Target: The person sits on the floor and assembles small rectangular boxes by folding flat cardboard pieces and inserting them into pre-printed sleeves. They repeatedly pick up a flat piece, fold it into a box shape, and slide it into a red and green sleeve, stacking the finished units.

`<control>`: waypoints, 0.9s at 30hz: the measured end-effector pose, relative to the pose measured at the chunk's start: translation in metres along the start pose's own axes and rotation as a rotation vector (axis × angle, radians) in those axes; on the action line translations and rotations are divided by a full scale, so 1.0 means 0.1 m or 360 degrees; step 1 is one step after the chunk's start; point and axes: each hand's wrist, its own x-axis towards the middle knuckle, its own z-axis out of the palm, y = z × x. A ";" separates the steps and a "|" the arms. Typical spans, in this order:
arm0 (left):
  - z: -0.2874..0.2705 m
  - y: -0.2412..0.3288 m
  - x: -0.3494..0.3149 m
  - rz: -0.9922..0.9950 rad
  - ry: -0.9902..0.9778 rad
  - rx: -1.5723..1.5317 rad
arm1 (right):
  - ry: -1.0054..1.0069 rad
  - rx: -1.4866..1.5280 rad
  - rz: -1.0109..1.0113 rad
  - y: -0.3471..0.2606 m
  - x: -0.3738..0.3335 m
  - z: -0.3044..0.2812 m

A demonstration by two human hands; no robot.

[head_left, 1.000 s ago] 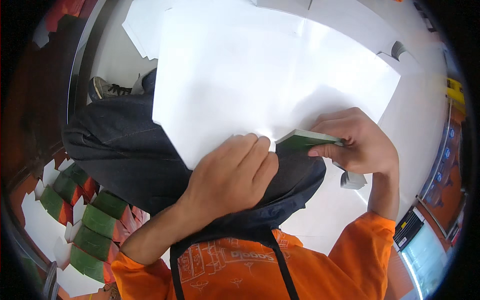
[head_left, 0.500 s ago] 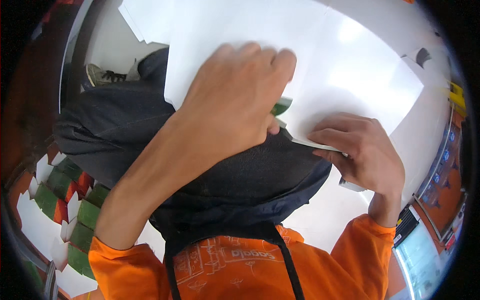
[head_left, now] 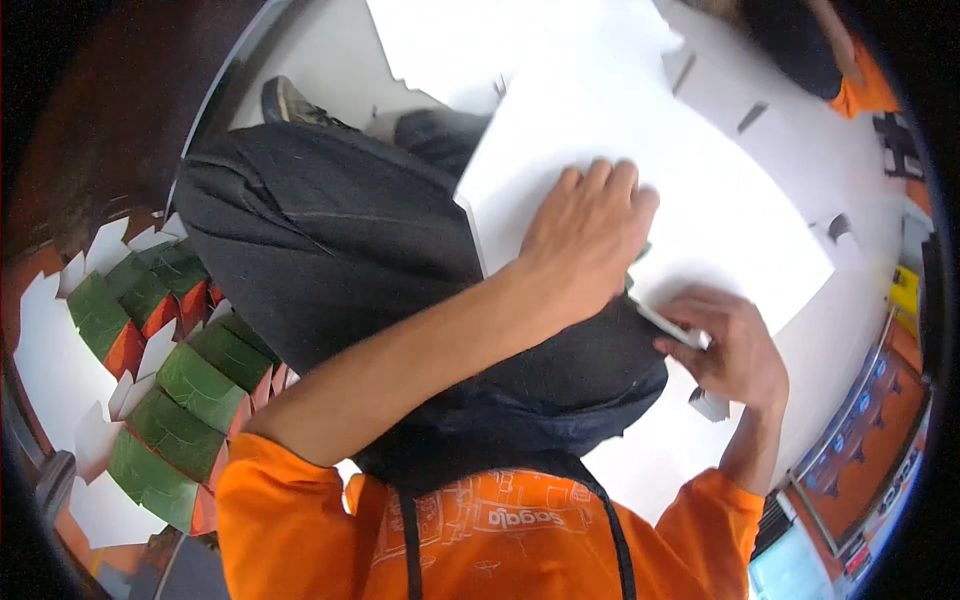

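A large white cardboard sheet (head_left: 700,190) lies across my lap, its blank side up and its cut edge toward me. My left hand (head_left: 590,240) is closed, knuckles up, at this near edge, and a small green bit of card pokes out beside its fingers. The fingertips are hidden beneath the hand. My right hand (head_left: 735,345) pinches the edge farther right, thumb underneath and fingers on top; the edge looks thick there, perhaps more than one layer.
On my left stand rows of partly folded green-and-red cartons (head_left: 175,400) with white flaps. Another white cardboard piece (head_left: 430,45) lies beyond my knee. Small dark scraps (head_left: 752,117) are scattered on the pale floor. Another person's orange sleeve (head_left: 868,85) shows at the far right.
The view has swung left, showing more cartons and part of another person. Both hands keep to the sheet's near edge; the green bit beside my left hand shows less now.
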 end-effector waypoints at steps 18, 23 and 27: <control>-0.72 -1.12 -0.06 -0.0919 0.0125 -0.1318 | 0.1401 0.1226 0.0443 0.38 -0.08 0.13; -1.28 -1.59 0.06 -0.1152 0.0294 -0.1169 | 0.1158 0.1079 0.0201 0.02 0.83 -0.55; -1.43 -2.58 0.28 -0.1303 0.0403 -0.0869 | 0.0966 0.0839 -0.0005 0.20 2.06 -1.00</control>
